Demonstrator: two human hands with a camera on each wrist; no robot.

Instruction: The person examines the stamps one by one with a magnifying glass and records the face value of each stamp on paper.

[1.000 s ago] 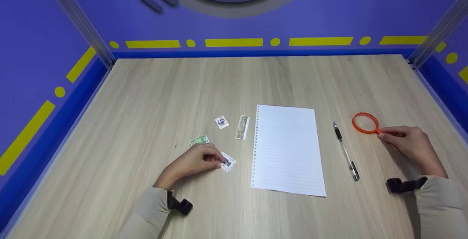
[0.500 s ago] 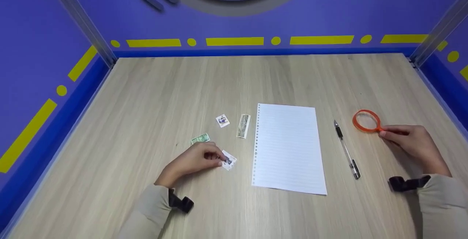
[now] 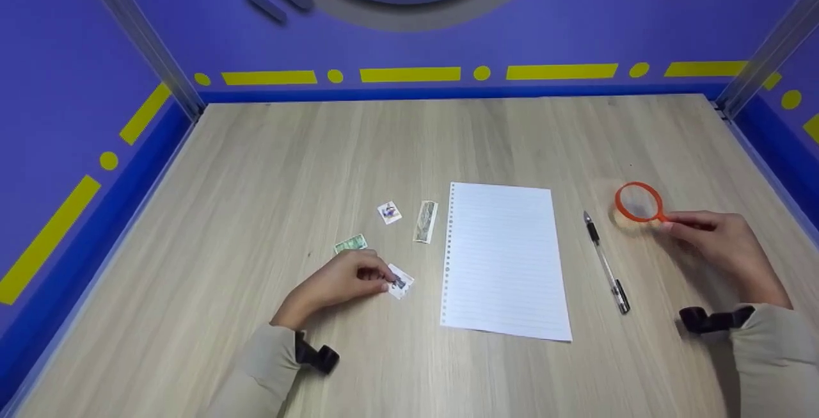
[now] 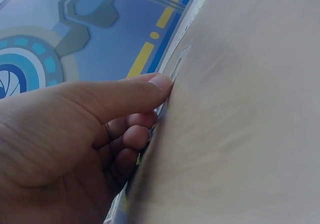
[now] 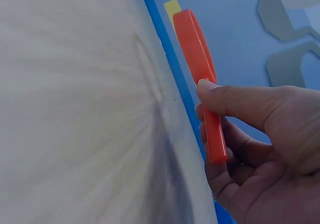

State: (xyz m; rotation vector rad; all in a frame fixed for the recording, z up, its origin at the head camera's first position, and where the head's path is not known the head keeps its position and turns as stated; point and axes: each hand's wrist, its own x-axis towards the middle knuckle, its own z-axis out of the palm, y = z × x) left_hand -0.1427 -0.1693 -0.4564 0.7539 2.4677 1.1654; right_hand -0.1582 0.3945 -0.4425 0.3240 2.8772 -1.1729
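Observation:
In the head view, my right hand (image 3: 726, 248) holds an orange magnifying glass (image 3: 660, 216) by its handle, off the table right of the pen. The right wrist view shows thumb and fingers around the orange handle (image 5: 215, 134), the round frame pointing up and away. My left hand (image 3: 339, 280) rests low on the table, with thumb and forefinger pinching the left edge of a small white stamp (image 3: 401, 282) with a dark picture. Just beyond that hand lies a green stamp (image 3: 351, 242), partly covered by it. In the left wrist view the fingertips (image 4: 161, 82) meet at the table surface.
Another white stamp (image 3: 389, 212) and a long grey stamp (image 3: 425, 222) lie farther back. A lined sheet of paper (image 3: 505, 261) with a punched left edge is mid-table. A capped-end pen (image 3: 606, 263) lies to its right. Blue-purple walls (image 3: 409, 47) border the table.
My right hand has raised the magnifying glass from the table, its lens now higher with a shadow beneath. The left hand and its stamp have stayed in place.

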